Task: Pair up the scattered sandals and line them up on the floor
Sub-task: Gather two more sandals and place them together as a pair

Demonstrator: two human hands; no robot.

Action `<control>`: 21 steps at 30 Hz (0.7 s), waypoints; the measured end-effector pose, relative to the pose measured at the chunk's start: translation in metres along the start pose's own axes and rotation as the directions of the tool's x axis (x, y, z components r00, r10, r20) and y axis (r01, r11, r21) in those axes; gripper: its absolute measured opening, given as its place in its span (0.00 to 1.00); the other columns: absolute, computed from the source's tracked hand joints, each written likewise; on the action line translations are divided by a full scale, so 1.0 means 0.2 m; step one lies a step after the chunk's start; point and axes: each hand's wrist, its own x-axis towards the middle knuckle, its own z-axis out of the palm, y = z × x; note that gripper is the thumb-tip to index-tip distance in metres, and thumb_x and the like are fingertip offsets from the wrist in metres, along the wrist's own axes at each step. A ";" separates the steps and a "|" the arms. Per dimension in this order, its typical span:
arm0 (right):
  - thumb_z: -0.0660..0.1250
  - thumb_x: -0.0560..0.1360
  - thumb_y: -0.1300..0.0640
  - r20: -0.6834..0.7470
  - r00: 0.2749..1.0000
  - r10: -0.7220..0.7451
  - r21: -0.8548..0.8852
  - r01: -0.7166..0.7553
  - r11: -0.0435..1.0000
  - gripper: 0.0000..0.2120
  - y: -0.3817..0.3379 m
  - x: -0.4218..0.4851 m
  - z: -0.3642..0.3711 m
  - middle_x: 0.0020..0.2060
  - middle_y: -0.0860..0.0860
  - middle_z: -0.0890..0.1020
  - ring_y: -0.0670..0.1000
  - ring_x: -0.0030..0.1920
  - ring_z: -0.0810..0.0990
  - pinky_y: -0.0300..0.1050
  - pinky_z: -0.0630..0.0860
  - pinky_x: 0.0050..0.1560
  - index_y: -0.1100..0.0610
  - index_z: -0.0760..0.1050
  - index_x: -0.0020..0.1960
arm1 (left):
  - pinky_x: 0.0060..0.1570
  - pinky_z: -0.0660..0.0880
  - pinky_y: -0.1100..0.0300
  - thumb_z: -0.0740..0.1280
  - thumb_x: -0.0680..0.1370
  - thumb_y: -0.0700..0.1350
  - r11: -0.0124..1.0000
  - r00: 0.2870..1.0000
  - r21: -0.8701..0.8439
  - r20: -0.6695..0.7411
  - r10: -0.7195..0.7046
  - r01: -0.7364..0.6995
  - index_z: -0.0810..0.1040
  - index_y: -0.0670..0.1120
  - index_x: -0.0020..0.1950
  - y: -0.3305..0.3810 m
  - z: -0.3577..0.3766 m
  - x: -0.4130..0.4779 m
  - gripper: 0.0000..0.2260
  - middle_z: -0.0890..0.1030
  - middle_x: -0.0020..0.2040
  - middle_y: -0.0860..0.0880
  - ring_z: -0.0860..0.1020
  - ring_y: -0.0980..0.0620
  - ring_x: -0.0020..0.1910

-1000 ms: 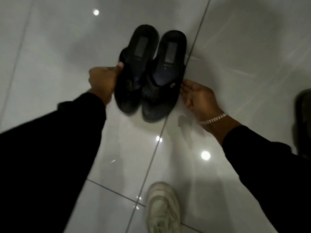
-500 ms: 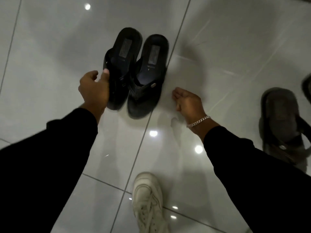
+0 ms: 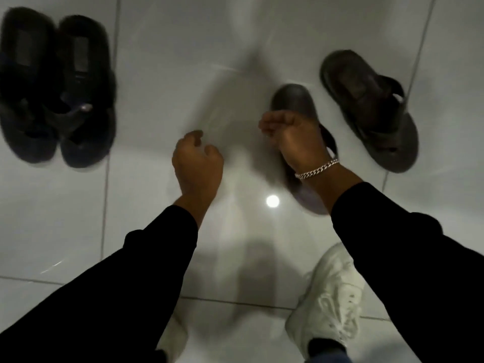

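Note:
Two black sandals lie side by side as a pair at the upper left, toes toward me. A dark brown sandal lies apart at the upper right, angled. A second brown sandal lies left of it, mostly covered by my right hand, which hangs over its strap with fingers curled and apart; I see no grip on it. My left hand hovers over bare tile in the middle, loosely curled, holding nothing.
The floor is glossy white tile with grey grout lines and a lamp reflection. My white sneaker stands at the lower right, another sneaker tip at the bottom centre.
Both hands left the black pair and moved right. The view swung right, so the pair now sits at the far left. My right hand reached the nearer brown sandal.

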 end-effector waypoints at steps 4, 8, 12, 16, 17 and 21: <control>0.65 0.66 0.60 -0.424 0.871 -0.249 -0.360 0.090 0.928 0.08 -0.06 0.03 -0.50 0.44 0.54 0.85 0.56 0.49 0.82 0.45 0.75 0.54 0.51 0.80 0.39 | 0.51 0.73 0.63 0.68 0.76 0.48 0.997 0.978 0.011 0.194 -0.073 0.072 0.82 0.45 0.55 0.09 0.26 -0.20 0.11 0.84 0.45 0.47 0.79 0.50 0.46; 0.60 0.70 0.54 -0.575 0.788 -0.220 -0.505 -0.131 0.853 0.19 0.02 0.14 -0.93 0.58 0.56 0.80 0.58 0.62 0.75 0.45 0.68 0.60 0.56 0.74 0.60 | 0.47 0.81 0.53 0.69 0.75 0.53 0.995 0.960 -0.032 0.270 -0.080 0.092 0.83 0.45 0.40 0.15 0.41 -0.31 0.13 0.83 0.35 0.44 0.82 0.42 0.38; 0.63 0.69 0.47 -0.359 0.930 -0.077 -0.588 -0.161 0.793 0.20 0.13 0.23 -1.11 0.57 0.55 0.81 0.59 0.60 0.77 0.41 0.69 0.54 0.54 0.76 0.59 | 0.38 0.84 0.48 0.74 0.72 0.54 0.953 0.905 -0.106 0.357 -0.229 0.283 0.82 0.46 0.37 0.20 0.47 -0.34 0.12 0.82 0.32 0.41 0.80 0.43 0.28; 0.65 0.64 0.41 -0.422 0.902 -0.097 -0.535 -0.161 0.829 0.21 0.22 0.17 -1.10 0.50 0.52 0.84 0.56 0.55 0.80 0.38 0.67 0.48 0.52 0.79 0.52 | 0.34 0.80 0.53 0.74 0.71 0.53 0.956 0.905 -0.107 0.366 -0.217 0.273 0.83 0.43 0.36 0.26 0.51 -0.35 0.13 0.82 0.32 0.40 0.79 0.43 0.28; 0.65 0.64 0.40 -0.439 0.893 -0.099 -0.522 -0.164 0.837 0.23 0.25 0.13 -1.08 0.51 0.53 0.83 0.56 0.55 0.79 0.38 0.67 0.48 0.53 0.77 0.53 | 0.35 0.82 0.52 0.74 0.72 0.53 0.959 0.912 -0.101 0.351 -0.213 0.263 0.82 0.46 0.35 0.27 0.52 -0.35 0.12 0.83 0.33 0.40 0.81 0.43 0.29; 0.66 0.62 0.41 -0.467 0.884 -0.028 -0.413 -0.190 0.891 0.28 0.34 0.01 -1.03 0.52 0.54 0.82 0.56 0.53 0.79 0.39 0.67 0.48 0.55 0.73 0.57 | 0.49 0.83 0.46 0.71 0.73 0.50 0.984 0.938 -0.044 0.311 -0.152 0.174 0.83 0.48 0.37 0.34 0.56 -0.27 0.08 0.86 0.41 0.41 0.85 0.41 0.42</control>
